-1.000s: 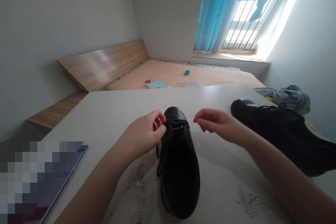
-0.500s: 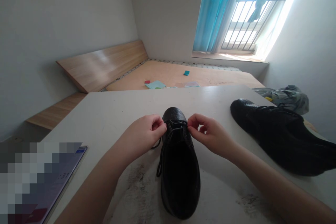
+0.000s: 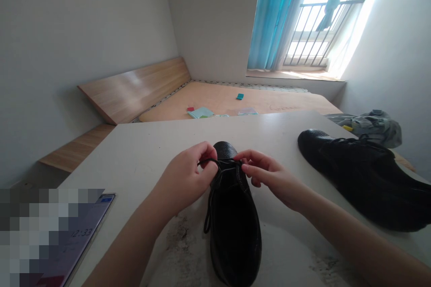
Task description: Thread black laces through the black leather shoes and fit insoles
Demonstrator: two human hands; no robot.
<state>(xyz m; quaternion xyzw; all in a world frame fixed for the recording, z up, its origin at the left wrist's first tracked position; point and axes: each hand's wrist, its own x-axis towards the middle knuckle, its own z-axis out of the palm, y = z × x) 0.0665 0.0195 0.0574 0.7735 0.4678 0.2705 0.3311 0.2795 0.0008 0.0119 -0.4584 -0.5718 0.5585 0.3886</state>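
A black leather shoe (image 3: 257, 251) rests on the white table with its toe pointing away from me. My left hand (image 3: 188, 175) is closed in a pinch on a black shoelace (image 3: 206, 160), drawn out left of the lacing near the toe. At the right side of the lacing is my right hand (image 3: 272, 177). Its index finger and thumb are slightly apart, their tips at the shoe's edge beside the lace. Another loop of lace hangs down the shoe's left side.
A second black laced shoe (image 3: 357, 179) lies on the white table (image 3: 144, 143) at right. A phone (image 3: 81, 237) is at the lower left, partly pixelated. Beyond the table are a bed (image 3: 215, 94) with small packets, its wooden headboard (image 3: 134, 89), and grey cloth (image 3: 380, 128).
My left hand now has a stretch of lace pulled out between its fingers. My right fingertips have parted from their pinch. The view has shifted slightly.
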